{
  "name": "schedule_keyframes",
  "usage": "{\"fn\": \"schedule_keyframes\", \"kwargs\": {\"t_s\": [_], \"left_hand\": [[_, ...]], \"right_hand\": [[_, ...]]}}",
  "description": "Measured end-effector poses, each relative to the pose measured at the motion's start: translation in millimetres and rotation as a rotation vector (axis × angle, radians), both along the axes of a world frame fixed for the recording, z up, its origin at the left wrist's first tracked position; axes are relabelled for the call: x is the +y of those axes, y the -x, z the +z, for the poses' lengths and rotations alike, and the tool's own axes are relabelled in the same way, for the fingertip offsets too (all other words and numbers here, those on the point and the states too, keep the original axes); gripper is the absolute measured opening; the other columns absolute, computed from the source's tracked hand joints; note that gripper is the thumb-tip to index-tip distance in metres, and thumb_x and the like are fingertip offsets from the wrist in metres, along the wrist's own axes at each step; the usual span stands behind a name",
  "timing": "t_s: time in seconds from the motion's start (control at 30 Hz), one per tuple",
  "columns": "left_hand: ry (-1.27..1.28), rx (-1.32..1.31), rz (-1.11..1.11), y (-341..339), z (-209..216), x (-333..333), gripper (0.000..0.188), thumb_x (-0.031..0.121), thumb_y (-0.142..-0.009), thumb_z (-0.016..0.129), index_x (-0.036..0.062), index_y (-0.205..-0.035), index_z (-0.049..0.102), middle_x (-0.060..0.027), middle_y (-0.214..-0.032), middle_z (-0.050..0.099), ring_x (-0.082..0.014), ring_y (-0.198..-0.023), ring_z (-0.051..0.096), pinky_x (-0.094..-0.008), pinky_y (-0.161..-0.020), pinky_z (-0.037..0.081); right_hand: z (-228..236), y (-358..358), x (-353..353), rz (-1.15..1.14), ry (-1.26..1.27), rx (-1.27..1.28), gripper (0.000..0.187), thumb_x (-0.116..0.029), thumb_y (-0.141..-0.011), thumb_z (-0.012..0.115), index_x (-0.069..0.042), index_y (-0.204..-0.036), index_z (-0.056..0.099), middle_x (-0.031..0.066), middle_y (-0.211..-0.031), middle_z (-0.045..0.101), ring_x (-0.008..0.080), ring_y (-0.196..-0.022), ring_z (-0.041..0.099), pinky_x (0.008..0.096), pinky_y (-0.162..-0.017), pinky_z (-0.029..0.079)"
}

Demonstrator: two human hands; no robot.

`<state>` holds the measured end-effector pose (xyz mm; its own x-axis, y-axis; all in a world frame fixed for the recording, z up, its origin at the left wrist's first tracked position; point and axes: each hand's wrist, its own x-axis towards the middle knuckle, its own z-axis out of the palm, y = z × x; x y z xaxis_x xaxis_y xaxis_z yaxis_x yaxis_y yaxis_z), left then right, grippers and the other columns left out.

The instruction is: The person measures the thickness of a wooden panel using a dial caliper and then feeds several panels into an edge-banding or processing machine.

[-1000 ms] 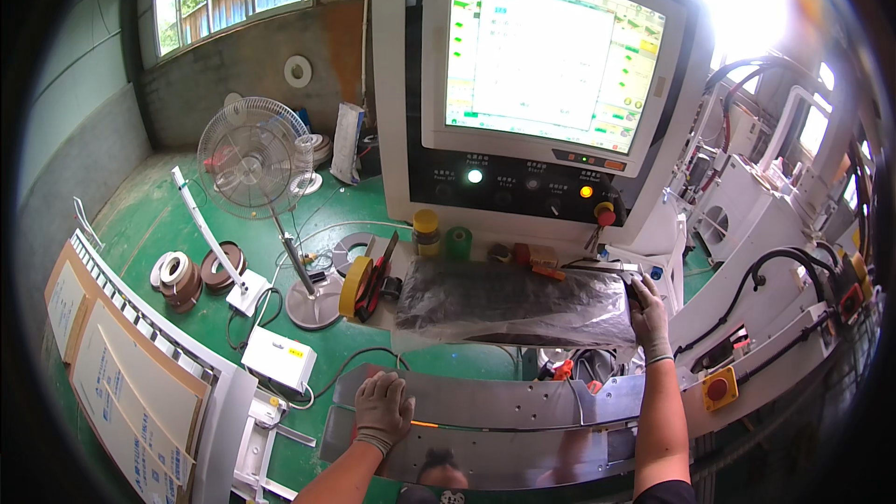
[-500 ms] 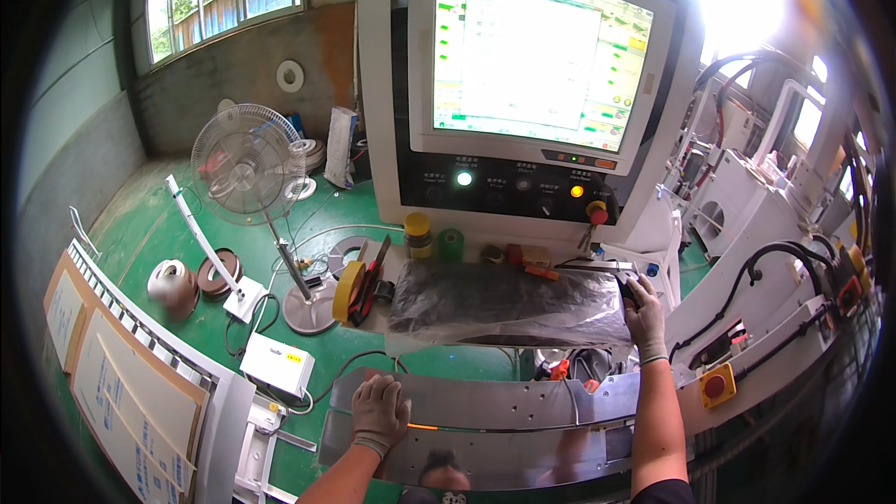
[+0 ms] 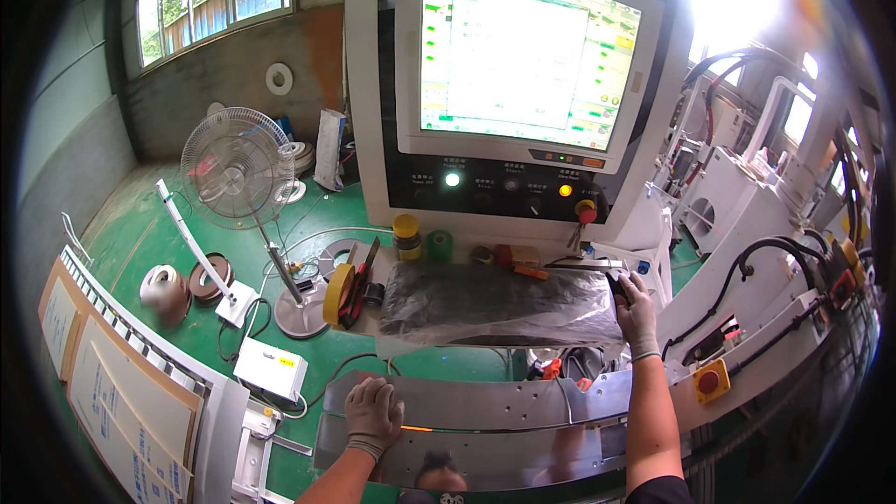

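My left hand, in a grey work glove, rests on the shiny metal bed near its left end. It holds nothing that I can see, its fingers lying on the metal. My gloved right hand is at the right end of a shelf, fingers closed over a small black computer mouse, which they partly hide. Beside it, crumpled clear plastic film covers a dark, flat panel, probably a keyboard. Above stands a control cabinet with a bright screen and a row of buttons, one lit white and one yellow.
Tape rolls, a yellow-lidded jar and an orange-handled tool lie about the shelf. A standing fan is at the left. Boards lie on the lower-left rollers. A red emergency button sits under the screen.
The whole scene has shifted slightly left in the picture. Both hands keep their places, the left on the metal bed and the right on the mouse.
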<state>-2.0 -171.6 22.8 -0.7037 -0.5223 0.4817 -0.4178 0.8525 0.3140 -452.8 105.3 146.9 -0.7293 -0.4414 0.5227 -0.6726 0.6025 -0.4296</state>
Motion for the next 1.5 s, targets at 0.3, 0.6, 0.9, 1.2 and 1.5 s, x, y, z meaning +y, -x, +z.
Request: {"fn": "schedule_keyframes", "kwargs": {"t_s": [0.3,0.6,0.9,1.2,1.5], "left_hand": [[0.02,0.023,-0.007,-0.5,10.0,1.5,0.036,0.023,-0.077,0.068,0.009,-0.109,0.058,-0.0117,-0.118,0.058,-0.0399,-0.115,0.054,-0.052,-0.099,0.04],[-0.007,-0.013,0.014,-0.7,7.4,2.9,0.038,0.028,-0.079,0.069,0.0098,-0.112,0.06,-0.0093,-0.123,0.057,-0.0361,-0.121,0.053,-0.0523,-0.104,0.039],[0.03,0.022,-0.008,1.3,9.5,0.5,0.035,0.024,-0.078,0.068,0.0094,-0.108,0.058,-0.0113,-0.117,0.058,-0.0394,-0.113,0.055,-0.0514,-0.098,0.041],[-0.021,-0.031,0.016,-1.1,5.2,0.3,0.038,0.03,-0.081,0.067,0.0097,-0.113,0.06,-0.0098,-0.123,0.057,-0.0359,-0.121,0.053,-0.0519,-0.105,0.038],[-0.015,-0.019,0.014,-0.6,6.0,1.2,0.038,0.03,-0.081,0.067,0.0095,-0.112,0.06,-0.01,-0.123,0.058,-0.0359,-0.121,0.053,-0.0522,-0.105,0.038]], "right_hand": [[1.4,-1.1,-2.8,0.005,0.022,-0.046,0.047,-0.005,-0.082,0.067,-0.011,-0.129,0.064,0.0197,-0.142,0.054,0.04,-0.123,0.057,0.0417,-0.103,0.048],[2.8,-2.0,0.1,0.01,0.031,-0.041,0.047,-0.005,-0.081,0.067,-0.012,-0.127,0.066,0.0162,-0.141,0.056,0.0377,-0.121,0.059,0.0412,-0.101,0.049],[3.4,-2.3,0.0,0.023,0.005,-0.034,0.049,-0.005,-0.082,0.067,-0.013,-0.13,0.064,0.0159,-0.142,0.055,0.0375,-0.122,0.058,0.0416,-0.103,0.048],[5.6,-3.4,-0.4,0.04,-0.018,-0.052,0.051,-0.003,-0.081,0.067,-0.012,-0.131,0.063,0.0172,-0.144,0.053,0.0382,-0.124,0.057,0.0416,-0.105,0.047],[5.1,-2.5,-1.1,0.01,-0.025,-0.046,0.05,-0.003,-0.08,0.067,-0.014,-0.129,0.065,0.0169,-0.142,0.054,0.0382,-0.122,0.058,0.0421,-0.102,0.049]]}}
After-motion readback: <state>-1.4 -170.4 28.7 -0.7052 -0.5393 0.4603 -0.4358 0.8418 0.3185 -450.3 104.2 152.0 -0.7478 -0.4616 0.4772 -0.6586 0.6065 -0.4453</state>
